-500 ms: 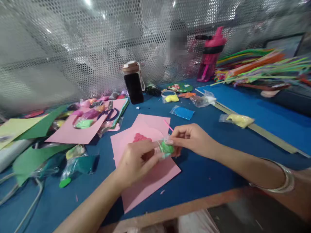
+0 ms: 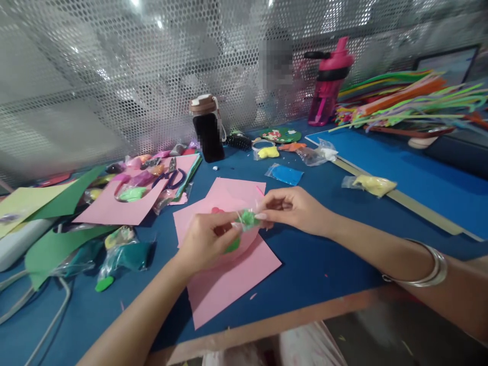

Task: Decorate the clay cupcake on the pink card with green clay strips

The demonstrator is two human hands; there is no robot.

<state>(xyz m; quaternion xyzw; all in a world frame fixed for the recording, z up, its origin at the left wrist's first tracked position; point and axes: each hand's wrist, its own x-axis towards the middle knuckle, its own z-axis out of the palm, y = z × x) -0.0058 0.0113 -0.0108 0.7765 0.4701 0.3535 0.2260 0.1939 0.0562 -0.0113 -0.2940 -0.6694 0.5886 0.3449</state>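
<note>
Between the fingertips of both hands is a small clear plastic packet with green clay (image 2: 248, 218). My left hand (image 2: 206, 239) is closed, pinching the packet's left edge. My right hand (image 2: 295, 211) is also closed, with thumb and finger pinching the right edge. A flat green piece (image 2: 232, 246) shows just under my left fingertips; whether it touches them I cannot tell. Below the hands lie overlapping sheets of pink paper (image 2: 232, 292). A red-pink shape (image 2: 217, 210) on them is mostly hidden behind my left hand. A thin pink strip (image 2: 260, 190) shows beside my right fingers.
On the left are cut paper, clay packets (image 2: 131, 255), a green disc (image 2: 104, 283) and pliers (image 2: 171, 175). A dark bottle (image 2: 208, 134) and a pink bottle (image 2: 331, 86) stand behind. Blue (image 2: 285, 174) and yellow (image 2: 375, 185) packets lie right, near pipe cleaners (image 2: 407, 101).
The packet and my right hand have shifted left and slightly up. The flat green piece now shows apart from the packet, below my left fingers. More of the red-pink shape is covered.
</note>
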